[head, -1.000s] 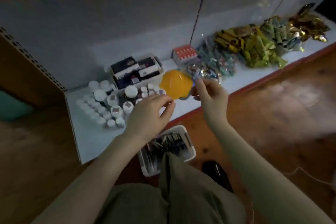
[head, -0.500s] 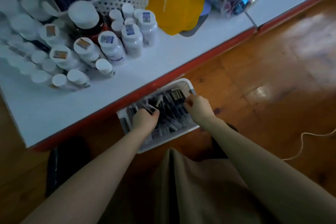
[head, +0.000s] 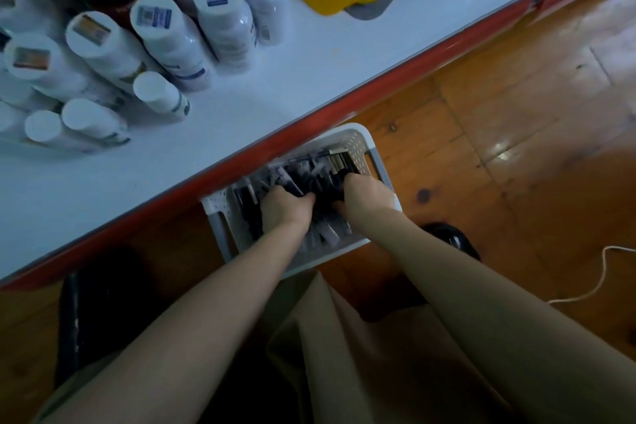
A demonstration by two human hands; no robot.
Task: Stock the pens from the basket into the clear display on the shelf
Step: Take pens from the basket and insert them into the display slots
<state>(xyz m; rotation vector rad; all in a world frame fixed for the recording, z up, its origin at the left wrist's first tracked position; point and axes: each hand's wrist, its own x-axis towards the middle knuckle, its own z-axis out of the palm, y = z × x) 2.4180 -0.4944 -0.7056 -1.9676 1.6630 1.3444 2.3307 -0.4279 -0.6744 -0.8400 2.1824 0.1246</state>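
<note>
Both hands deep in basket (head: 370, 151): left hand (head: 284, 208), right hand (head: 366, 194) curled into pens (head: 320, 182); actual grip cannot tell. Gather aligned bundle, lift level.

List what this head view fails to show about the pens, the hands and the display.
- Clear display: not identifiable; the top edge cuts off the shelf behind the bottles.
- Each hand's grip: the left hand and right hand have fingers buried among the pens; grip unclear.
- Pen count: dim, blurred, covered by hands.
- Basket: far side hidden under the shelf edge.
</note>
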